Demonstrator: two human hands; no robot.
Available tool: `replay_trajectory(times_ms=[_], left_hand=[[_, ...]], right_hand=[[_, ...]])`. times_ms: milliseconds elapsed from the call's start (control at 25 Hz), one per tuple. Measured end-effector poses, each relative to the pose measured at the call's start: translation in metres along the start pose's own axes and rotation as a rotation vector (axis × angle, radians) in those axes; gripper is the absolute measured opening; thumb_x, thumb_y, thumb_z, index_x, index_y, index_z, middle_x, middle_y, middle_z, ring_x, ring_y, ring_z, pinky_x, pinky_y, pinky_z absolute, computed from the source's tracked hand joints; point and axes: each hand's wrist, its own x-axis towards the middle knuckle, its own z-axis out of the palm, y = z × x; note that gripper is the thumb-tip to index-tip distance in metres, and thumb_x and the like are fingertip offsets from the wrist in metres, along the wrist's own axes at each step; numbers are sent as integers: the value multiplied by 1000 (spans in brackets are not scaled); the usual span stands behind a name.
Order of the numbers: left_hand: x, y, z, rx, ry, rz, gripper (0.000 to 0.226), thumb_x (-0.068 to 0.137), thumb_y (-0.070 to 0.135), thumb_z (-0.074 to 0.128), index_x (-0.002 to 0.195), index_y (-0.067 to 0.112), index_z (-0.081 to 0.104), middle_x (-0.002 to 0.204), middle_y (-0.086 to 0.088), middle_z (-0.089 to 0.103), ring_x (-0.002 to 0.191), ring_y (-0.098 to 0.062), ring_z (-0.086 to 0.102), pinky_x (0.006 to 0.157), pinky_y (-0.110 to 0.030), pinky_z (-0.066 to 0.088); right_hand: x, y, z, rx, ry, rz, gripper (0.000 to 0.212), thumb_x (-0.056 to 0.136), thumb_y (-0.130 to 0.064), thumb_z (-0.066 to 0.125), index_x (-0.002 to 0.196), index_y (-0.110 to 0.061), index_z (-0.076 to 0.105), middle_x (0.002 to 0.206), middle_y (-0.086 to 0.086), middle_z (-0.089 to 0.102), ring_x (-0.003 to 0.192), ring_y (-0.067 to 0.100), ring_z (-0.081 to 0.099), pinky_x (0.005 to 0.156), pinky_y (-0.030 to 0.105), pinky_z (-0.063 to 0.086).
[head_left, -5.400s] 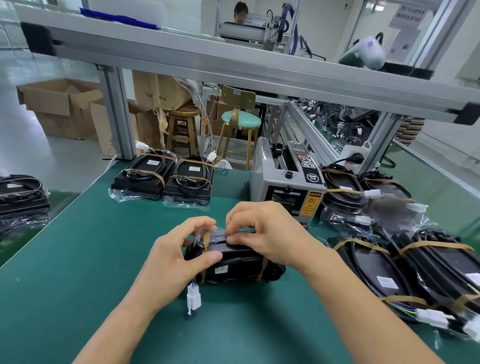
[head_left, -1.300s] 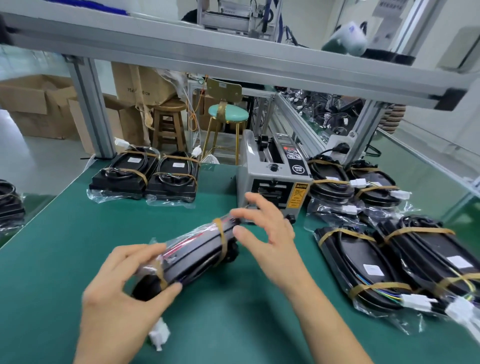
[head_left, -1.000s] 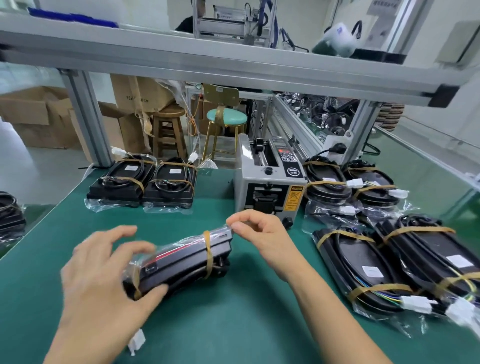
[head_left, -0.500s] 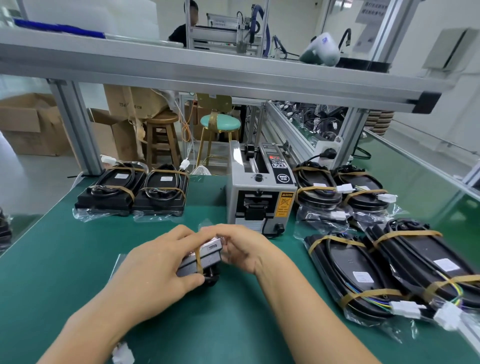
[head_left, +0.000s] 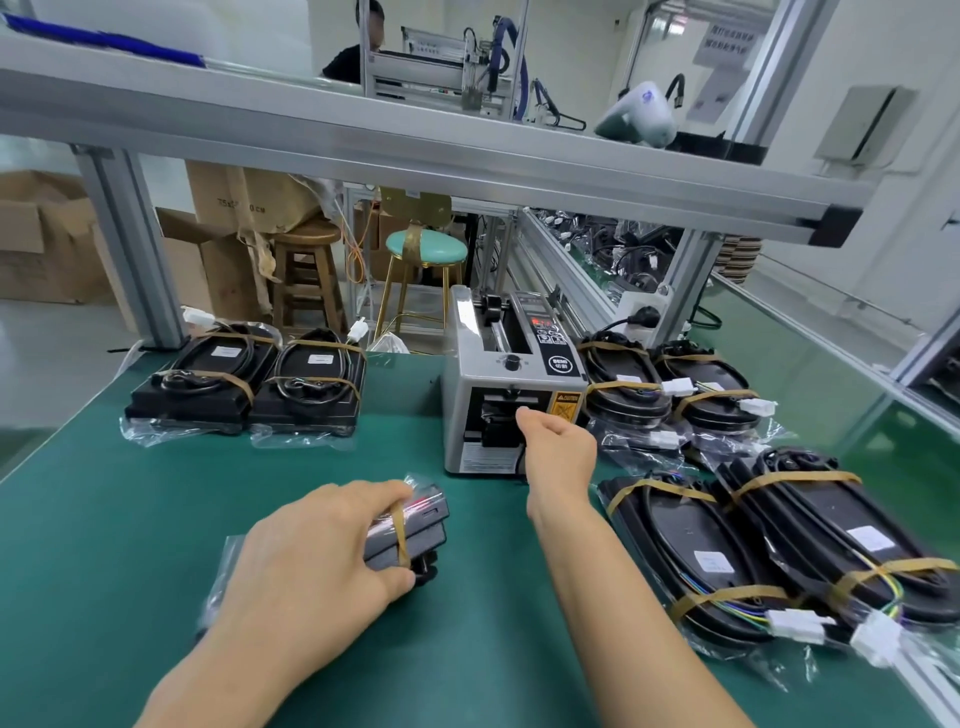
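A black unit in a clear bag (head_left: 415, 530), bound with tan rubber bands, lies on the green mat (head_left: 130, 519) at centre. My left hand (head_left: 317, 561) grips it from above, fingers curled over its near end. My right hand (head_left: 558, 447) reaches to the front slot of the grey tape dispenser (head_left: 506, 384); its fingertips are at the slot opening, and what they hold, if anything, is hidden.
Two bagged black units (head_left: 249, 384) lie at the back left. Several more bagged units with white connectors (head_left: 779, 540) crowd the right side. An aluminium frame beam (head_left: 415, 145) crosses overhead. Stools and cardboard boxes stand beyond the bench.
My right hand has left the bagged unit and moved forward to the tape dispenser's slot. My left hand stays on the unit, holding it down on the mat.
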Motion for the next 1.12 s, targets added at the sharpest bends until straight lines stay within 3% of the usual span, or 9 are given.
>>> replay_trajectory(times_ms=[160, 280, 440, 680, 760, 840, 880, 1000, 1120], left_hand=[[-2, 0, 2, 1, 12, -3, 62, 71, 52, 68, 127, 54, 41, 111, 30, 53, 108, 1, 48, 80, -17, 36], [-3, 2, 2, -2, 20, -17, 59, 71, 48, 70, 125, 53, 45, 108, 28, 55, 105, 0, 49, 76, -18, 35], [-4, 4, 1, -5, 29, -14, 59, 70, 48, 70, 124, 53, 46, 109, 27, 56, 105, -2, 50, 78, -19, 37], [-5, 3, 1, -35, 49, 1, 70, 73, 50, 68, 131, 57, 30, 104, 29, 52, 105, -2, 49, 79, -20, 39], [-5, 3, 2, -39, 61, 23, 68, 74, 48, 70, 131, 55, 34, 119, 30, 50, 111, -2, 47, 85, -21, 38], [-4, 4, 4, -31, 84, 59, 60, 72, 41, 75, 126, 45, 49, 129, 27, 44, 119, -6, 43, 90, -23, 36], [-4, 5, 5, -48, 96, 65, 59, 70, 36, 78, 124, 40, 55, 129, 25, 45, 120, -7, 42, 92, -24, 36], [-6, 7, 5, -125, 137, 38, 62, 67, 26, 81, 122, 37, 55, 114, 25, 55, 107, -5, 50, 82, -25, 42], [-9, 9, 5, -160, 176, 28, 56, 61, 24, 84, 108, 39, 55, 92, 25, 58, 84, -9, 53, 68, -28, 43]], right_hand=[[9, 0, 6, 18, 58, 79, 19, 83, -17, 74, 67, -22, 65, 77, -7, 65, 80, 15, 58, 78, 30, 43], [13, -3, 8, 47, 67, 166, 16, 79, -14, 76, 69, -18, 65, 73, 0, 60, 62, 16, 46, 63, 30, 45], [13, -8, 11, 111, 65, 256, 26, 79, -10, 75, 64, -16, 54, 64, -1, 44, 51, 12, 32, 47, 24, 29], [-26, -14, -18, 97, -217, 252, 14, 86, -20, 68, 77, -19, 58, 71, -6, 54, 62, 8, 43, 61, 20, 30], [-56, -9, -32, 93, -448, 191, 5, 82, -27, 71, 84, -22, 69, 93, -17, 68, 84, -7, 60, 73, 17, 33], [-81, -1, -39, 91, -573, 131, 10, 74, -30, 76, 82, -24, 75, 112, -24, 66, 92, -20, 58, 76, 14, 34], [-89, 2, -39, 98, -582, 108, 4, 75, -29, 76, 76, -25, 76, 118, -23, 64, 95, -21, 57, 79, 14, 34], [-93, 11, -36, 85, -574, 32, 28, 84, -17, 68, 57, -23, 71, 125, -18, 58, 101, -20, 54, 85, 14, 34], [-95, 14, -32, 64, -550, -6, 29, 84, -14, 67, 57, -21, 70, 125, -16, 57, 103, -20, 52, 87, 14, 33]])
